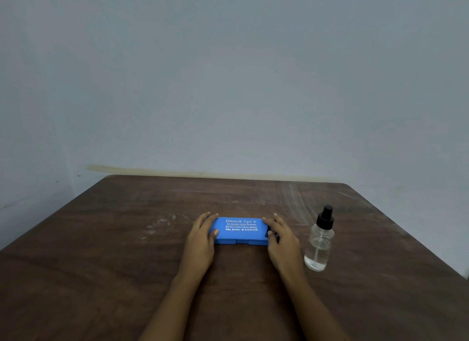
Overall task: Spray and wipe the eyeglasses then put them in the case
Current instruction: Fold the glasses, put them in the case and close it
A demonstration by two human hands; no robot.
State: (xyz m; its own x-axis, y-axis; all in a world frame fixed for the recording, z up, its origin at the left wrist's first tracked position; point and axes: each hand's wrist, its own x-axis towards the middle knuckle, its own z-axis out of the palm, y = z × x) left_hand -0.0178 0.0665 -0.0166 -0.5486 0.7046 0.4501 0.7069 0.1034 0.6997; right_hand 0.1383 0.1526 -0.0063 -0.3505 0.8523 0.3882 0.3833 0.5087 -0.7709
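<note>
Closed flat blue plastic rectangular eyeglasses case point(241, 230) lies on brown wooden table point(101, 251), long axis spanning left hand point(203, 235) to right hand point(280, 236), each clasping one end; eyeglasses unseen.

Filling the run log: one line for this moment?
case: shut, on table | left hand, right hand: on its ends | bottle: upright, right

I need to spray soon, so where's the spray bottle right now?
In the head view, the spray bottle stands upright on the table, just right of the right hand and the blue case.
</note>
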